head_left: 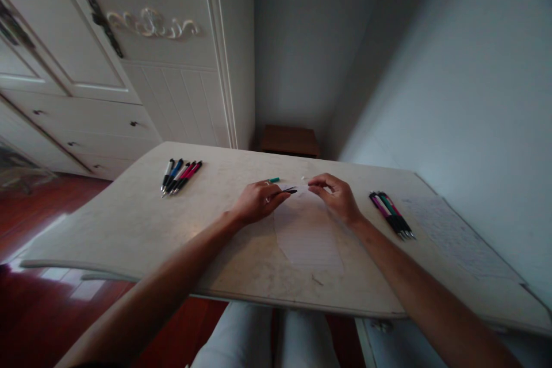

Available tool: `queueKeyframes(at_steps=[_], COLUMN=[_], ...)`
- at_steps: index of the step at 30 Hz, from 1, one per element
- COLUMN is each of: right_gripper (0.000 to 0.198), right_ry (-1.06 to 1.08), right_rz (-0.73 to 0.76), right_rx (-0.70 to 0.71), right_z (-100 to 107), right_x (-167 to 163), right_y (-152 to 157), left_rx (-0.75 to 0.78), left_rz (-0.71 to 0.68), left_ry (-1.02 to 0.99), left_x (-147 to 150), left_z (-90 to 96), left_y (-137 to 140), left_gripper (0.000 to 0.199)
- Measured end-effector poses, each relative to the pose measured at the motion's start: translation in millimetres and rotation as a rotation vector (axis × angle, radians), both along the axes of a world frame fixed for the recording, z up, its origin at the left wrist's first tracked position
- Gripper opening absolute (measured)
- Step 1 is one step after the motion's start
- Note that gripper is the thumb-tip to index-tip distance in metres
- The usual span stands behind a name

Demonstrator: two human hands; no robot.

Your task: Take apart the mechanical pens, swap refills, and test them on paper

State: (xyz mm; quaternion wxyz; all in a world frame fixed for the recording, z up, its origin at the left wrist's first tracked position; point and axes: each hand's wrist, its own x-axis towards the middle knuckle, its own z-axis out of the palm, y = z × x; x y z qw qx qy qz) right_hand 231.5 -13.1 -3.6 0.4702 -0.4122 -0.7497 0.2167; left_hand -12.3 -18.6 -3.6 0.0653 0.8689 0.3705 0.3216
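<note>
My left hand (257, 201) is closed over the far part of the lined paper, its fingers around a dark pen piece (290, 190) that points right. A short green pen part (274, 180) lies just beyond those fingers. My right hand (336, 195) hovers a little to the right, thumb and forefinger pinched together. Whatever sits in that pinch is too small to make out. Close to its fingertips is a tiny white bit (303, 178) on the table. The sheet of lined paper (308, 236) lies between my forearms.
Several pens (181, 177) lie grouped at the table's far left. Another group of pens (391, 215) rests right of my right forearm, beside a written sheet (461, 236). The pale table (129, 224) stands near a white cabinet (181, 86), a wall and a brown wooden stool (290, 139).
</note>
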Motion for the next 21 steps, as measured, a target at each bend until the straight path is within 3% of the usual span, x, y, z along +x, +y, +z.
queueKeyframes(at_steps=[6,15,21], right_gripper=[0.018,0.028,0.031], right_ry=[-0.158,-0.339,-0.495], right_rz=[-0.051,-0.103,-0.223], right_rx=[0.125,0.125,0.096], right_z=[-3,-11,-13], right_x=[14,19,30], right_y=[11,14,18], left_rx=[0.019,-0.011,-0.036], left_rz=[0.003,-0.025,0.019], left_ry=[0.101,0.143,0.170], left_x=[-3,-3,-4], left_z=[-4.2,-7.0,-5.5], left_y=[5,7,7], left_gripper=[0.017,0.015,0.018])
